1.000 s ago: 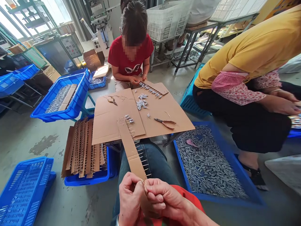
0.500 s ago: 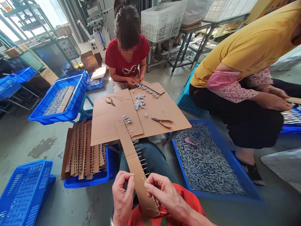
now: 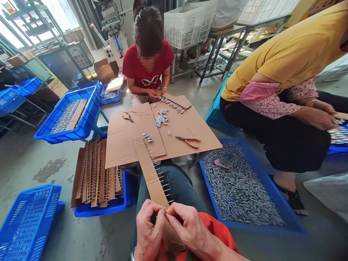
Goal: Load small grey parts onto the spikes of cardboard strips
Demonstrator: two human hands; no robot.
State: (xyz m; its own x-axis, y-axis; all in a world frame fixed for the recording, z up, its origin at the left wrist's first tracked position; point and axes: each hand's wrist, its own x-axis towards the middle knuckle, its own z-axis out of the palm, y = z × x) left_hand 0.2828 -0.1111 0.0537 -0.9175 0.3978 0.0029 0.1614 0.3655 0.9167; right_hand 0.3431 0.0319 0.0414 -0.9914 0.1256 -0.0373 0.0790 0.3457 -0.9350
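A long cardboard strip (image 3: 153, 179) runs from my lap up onto the cardboard-topped table, with a row of thin metal pins along its right edge. Several pins at the far end carry small grey-white pieces (image 3: 147, 137). My left hand (image 3: 149, 230) and my right hand (image 3: 191, 226) meet over the strip's near part, thumbs and forefingers pinched together. Whatever lies between the fingertips is too small and too covered to make out. Pliers (image 3: 188, 141) with brown handles rest on the tabletop beyond, near a pile of small grey-white pieces (image 3: 161, 117).
Left of my legs, a blue crate (image 3: 108, 211) holds many pinned cardboard strips (image 3: 94, 174). A blue tray (image 3: 288, 221) full of small grey pieces sits on the floor at right. One co-worker (image 3: 148, 65) faces me across the table (image 3: 122, 148); another (image 3: 274, 69) sits at right.
My hands, apart on either side of the strip before, have come together over it. The left moved right and its fingertips now touch those of the right hand.
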